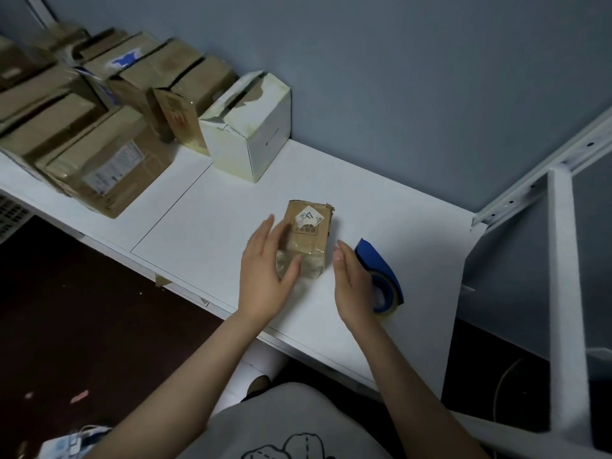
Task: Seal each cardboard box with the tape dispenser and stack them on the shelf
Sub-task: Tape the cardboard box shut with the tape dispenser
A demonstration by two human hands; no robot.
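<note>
A small brown cardboard box (pixel 309 231) with a white label and clear tape over its near end lies on the white shelf board (pixel 390 210). My left hand (pixel 266 273) lies against the box's left side, fingers straight, thumb on the taped end. My right hand (pixel 352 283) hovers just right of the box with straight fingers, apart from it. A blue tape dispenser (pixel 381 270) with a tape roll lies on the board behind my right hand, partly hidden by it.
A white box (pixel 251 127) with a torn top stands further back. Several brown cardboard boxes (pixel 109 160) crowd the board's left end along the blue wall. A white metal frame (pixel 563 260) rises at the right. Dark floor lies below left.
</note>
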